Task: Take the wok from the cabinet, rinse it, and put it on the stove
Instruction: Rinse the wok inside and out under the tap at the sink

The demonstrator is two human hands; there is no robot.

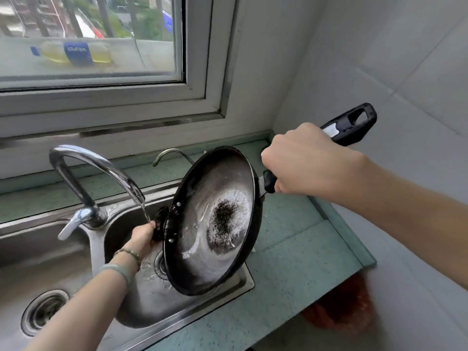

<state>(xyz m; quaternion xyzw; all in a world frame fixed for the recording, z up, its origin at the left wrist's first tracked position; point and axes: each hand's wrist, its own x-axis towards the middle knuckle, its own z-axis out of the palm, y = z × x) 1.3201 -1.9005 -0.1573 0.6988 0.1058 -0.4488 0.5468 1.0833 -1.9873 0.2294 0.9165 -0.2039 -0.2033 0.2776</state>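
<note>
I am looking down over a steel double sink [192, 315] set in a pale green worktop [291, 249] below a window [101, 79]. The wok [212, 221], black with a worn, wet, silvery inside and a dark speckled patch near its middle, is held tilted on edge over the right-hand basin, its open side facing me.

The right hand [304, 163] has its grip clamped round the wok's long black handle [349, 125], whose looped end sticks out past the knuckles toward the tiled wall. The left hand [143, 235], with a beaded bracelet [129, 254] and a pale band at the wrist, has its grip curled on a dark part at the wok's opposite rim, beside three rivets. I cannot tell exactly what that dark part is.

Water [145, 211] runs from the curved chrome faucet [101, 168] and lands right at the left hand's fingers. A smaller tap [172, 153] stands behind the wok. Outside the glass lies a bottle [76, 53] of yellow liquid with a blue label.
</note>
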